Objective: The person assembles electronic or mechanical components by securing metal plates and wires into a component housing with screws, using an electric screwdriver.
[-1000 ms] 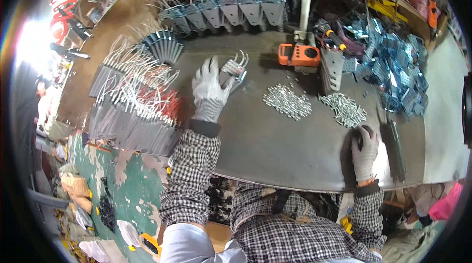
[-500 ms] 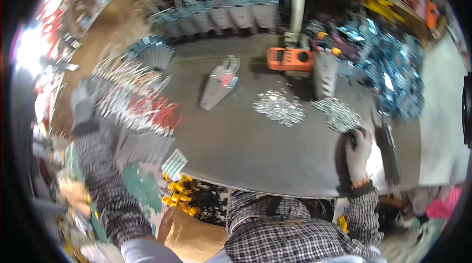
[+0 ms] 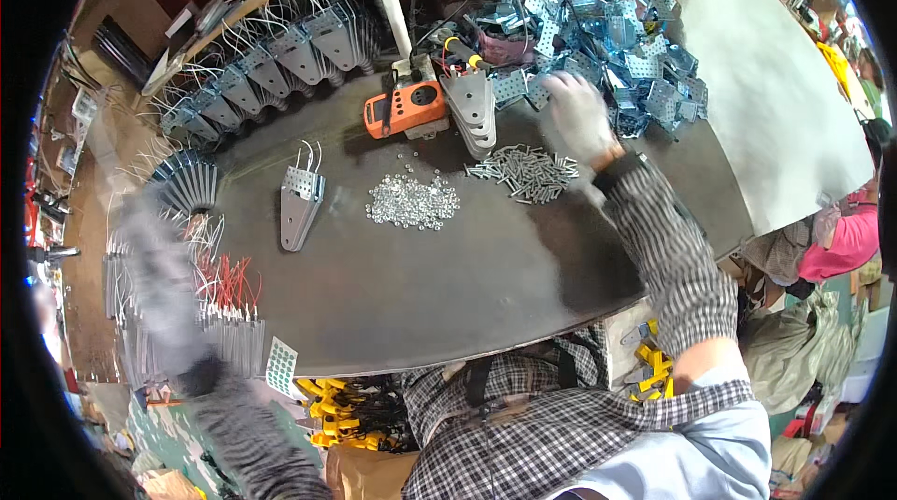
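My right hand, in a pale glove, reaches to the near left edge of a heap of blue-tinted perforated metal brackets. Its fingertips are beside one small bracket; blur hides whether they grip it. Far to the left, my gloved left hand is smeared by motion over thin grey strips with white and red wires. Between the hands lies a tapered grey plate assembly with two white wires. Small nuts form one pile, and screws another.
An orange meter-like device stands near stacked grey tapered plates. Wired grey assemblies line the back left. A fan of grey parts sits at left. White sheeting covers the right side. Yellow parts lie below the table edge.
My right hand has moved from the near right of the table up past the screws to the bracket heap. The view has turned rightward. My left hand stays over at the left.
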Demonstrator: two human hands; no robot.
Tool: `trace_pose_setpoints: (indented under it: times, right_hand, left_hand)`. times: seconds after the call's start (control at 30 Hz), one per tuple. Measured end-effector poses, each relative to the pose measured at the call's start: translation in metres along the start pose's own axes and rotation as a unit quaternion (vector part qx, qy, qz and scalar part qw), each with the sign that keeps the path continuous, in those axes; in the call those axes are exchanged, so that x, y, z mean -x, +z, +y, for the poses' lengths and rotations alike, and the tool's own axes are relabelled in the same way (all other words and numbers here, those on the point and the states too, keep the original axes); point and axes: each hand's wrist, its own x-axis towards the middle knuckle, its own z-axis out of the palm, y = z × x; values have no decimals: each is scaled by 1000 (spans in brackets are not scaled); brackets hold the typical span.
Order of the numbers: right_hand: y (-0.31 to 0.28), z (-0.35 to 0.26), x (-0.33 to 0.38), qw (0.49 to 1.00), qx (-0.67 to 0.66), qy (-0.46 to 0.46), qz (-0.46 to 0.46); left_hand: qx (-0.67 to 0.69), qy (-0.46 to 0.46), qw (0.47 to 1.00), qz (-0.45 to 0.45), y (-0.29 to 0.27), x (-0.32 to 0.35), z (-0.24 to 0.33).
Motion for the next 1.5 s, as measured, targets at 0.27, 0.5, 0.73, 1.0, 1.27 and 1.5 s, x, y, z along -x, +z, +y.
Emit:
trace_pose_setpoints:
  times: [0.27,0.5,0.73,1.0,1.27,1.5]
  right_hand:
    - [-5,17,-40,973,228,15,-20]
    - [-80,-119,78,951,-282,-37,-120]
    - [-52,-77,77,975,-190,-1,-116]
    - [-28,-110,54,913,153,-230,-299]
    - [-47,-111,47,908,107,-213,-345]
    - [-38,-110,45,914,71,-224,-330]
  left_hand:
    - [-42,-144,970,194,-82,6,-286]
    - [-291,-181,921,185,-93,7,-355]
    - [-224,-144,941,210,-70,12,-341]
    - [-292,-78,933,194,-52,11,-340]
    - [-326,-39,908,260,-61,3,-338]
    - [-185,-42,947,260,-61,4,-335]
